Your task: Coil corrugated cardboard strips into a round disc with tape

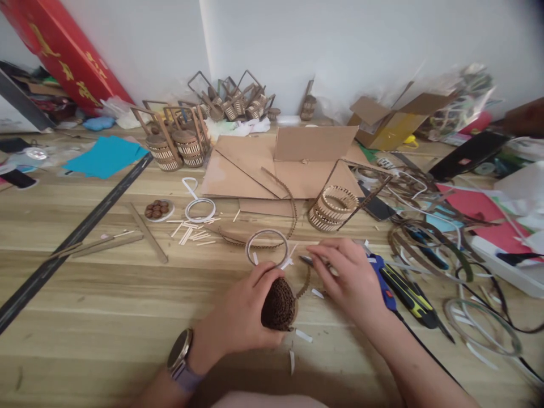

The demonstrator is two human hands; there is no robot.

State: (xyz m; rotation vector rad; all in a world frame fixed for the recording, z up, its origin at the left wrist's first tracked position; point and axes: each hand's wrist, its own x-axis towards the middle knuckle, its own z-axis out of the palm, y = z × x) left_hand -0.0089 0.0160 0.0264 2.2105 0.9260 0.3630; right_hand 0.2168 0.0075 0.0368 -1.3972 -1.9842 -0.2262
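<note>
My left hand [240,314], with a watch on its wrist, is closed round a rolled coil of brown corrugated cardboard strip [279,305], held on edge just above the wooden table [106,317]. The strip's loose tail [304,286] curves up toward my right hand [346,277]. That hand is pinched on a thin dark tool or strip end [306,260], too small to name. A ring of white and brown strip [267,246] lies flat just beyond both hands.
A blue and yellow glue gun [403,289] lies right of my right hand, its cord trailing off. Small cardboard baskets [176,144], flat cardboard sheets [272,167], a half-built basket [335,207], white strip bits and loops of strip surround the work spot.
</note>
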